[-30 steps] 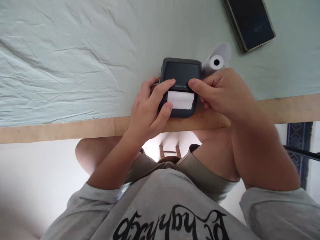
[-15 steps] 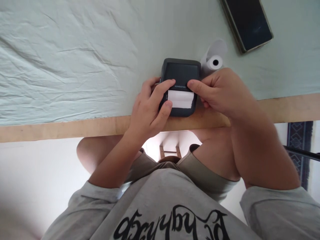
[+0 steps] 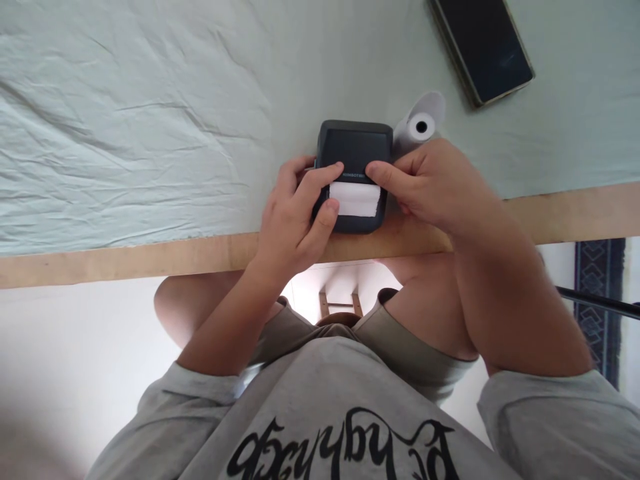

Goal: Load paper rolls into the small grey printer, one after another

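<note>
A small dark grey label printer (image 3: 354, 143) sits near the table's front edge, with a strip of white paper (image 3: 354, 199) showing at its front. My left hand (image 3: 295, 217) grips the printer's left side, forefinger on the lid and thumb on the paper's left end. My right hand (image 3: 440, 187) holds the right side, with its forefinger pressed on the lid's front edge. A white paper roll (image 3: 421, 120) lies just behind my right hand, touching the printer's right rear corner.
A dark phone (image 3: 483, 47) lies face up at the far right on the pale green cloth (image 3: 150, 133). The table's wooden edge (image 3: 125, 260) runs across the view. Below it are my knees and grey shirt. A patterned rug (image 3: 595, 293) shows at the right.
Both hands keep the same hold on the printer. The whole scene has shifted slightly left in view, as from a small head movement.
</note>
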A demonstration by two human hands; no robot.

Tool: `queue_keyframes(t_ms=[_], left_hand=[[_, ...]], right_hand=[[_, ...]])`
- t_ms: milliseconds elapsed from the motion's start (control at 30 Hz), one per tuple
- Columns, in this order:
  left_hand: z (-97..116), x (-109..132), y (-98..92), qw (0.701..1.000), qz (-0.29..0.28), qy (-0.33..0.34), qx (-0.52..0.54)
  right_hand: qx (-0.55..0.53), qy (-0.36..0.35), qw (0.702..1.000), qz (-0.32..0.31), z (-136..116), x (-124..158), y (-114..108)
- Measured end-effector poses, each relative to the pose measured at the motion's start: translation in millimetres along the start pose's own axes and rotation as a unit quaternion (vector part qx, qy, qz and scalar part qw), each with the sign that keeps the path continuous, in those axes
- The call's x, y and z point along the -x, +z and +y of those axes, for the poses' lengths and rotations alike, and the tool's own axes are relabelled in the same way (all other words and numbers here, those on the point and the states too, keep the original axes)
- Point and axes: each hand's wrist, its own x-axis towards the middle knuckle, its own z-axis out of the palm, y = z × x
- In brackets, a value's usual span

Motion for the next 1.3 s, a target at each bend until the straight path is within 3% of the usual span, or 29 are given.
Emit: queue_keyframes(t_ms=[233,367,533,667,1000,1167,1300], left_hand=[[-0.2,-0.7,4.2,1.000,0.013,0.018,-0.004],[-4.4,2.0,4.9,1.000,-0.002,-0.008,-0.009],[-2.9,1.9,1.5,0.999,-0.027,-0.031,-0.016],[2.4,-2.4,-2.7,0.996,-0.043,-0.067,-0.029],[-1.6,-7.0,-6.3,0.987,-0.118,-0.071,-0.077],[1.1,-5.3,-5.5,0.990,-0.090,-0.059,-0.090],[3.4,-0.8,-5.2,0.993,-0.051,-0.045,-0.101]], right_hand=[[-0.049,-0.083,0.994,0.050,27.6,-6.5,15.2],[-0.045,-0.111,0.990,0.070,34.0,-6.5,22.0],[-0.040,-0.111,0.989,0.086,31.3,-5.0,22.4],[-0.011,-0.070,0.995,0.069,25.2,-1.9,19.0],[0.066,-0.077,0.992,0.074,15.0,3.9,14.9],[0.125,-0.081,0.988,0.052,8.6,6.9,12.3],[0.131,-0.122,0.981,0.069,8.7,6.2,15.5]])
